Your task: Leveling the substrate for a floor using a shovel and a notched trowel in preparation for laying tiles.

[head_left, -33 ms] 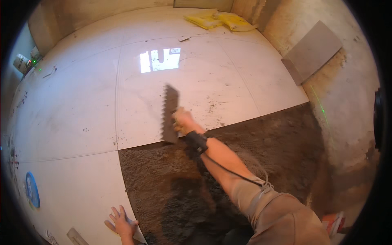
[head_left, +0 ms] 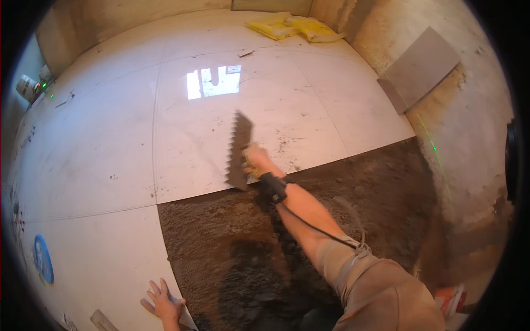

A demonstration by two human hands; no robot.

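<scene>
Now the notched trowel (head_left: 239,151), gripped in the right hand (head_left: 257,159), has shifted rightward, seemingly in use, while the left hand (head_left: 164,305), empty, spreads on the floor tile (head_left: 105,254)

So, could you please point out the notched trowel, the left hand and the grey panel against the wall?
Notched trowel (head_left: 239,148): head view, middle of its toothed blade.
Left hand (head_left: 165,306): head view, back of the hand.
Grey panel (head_left: 422,69): head view, middle of its flat face.
</scene>
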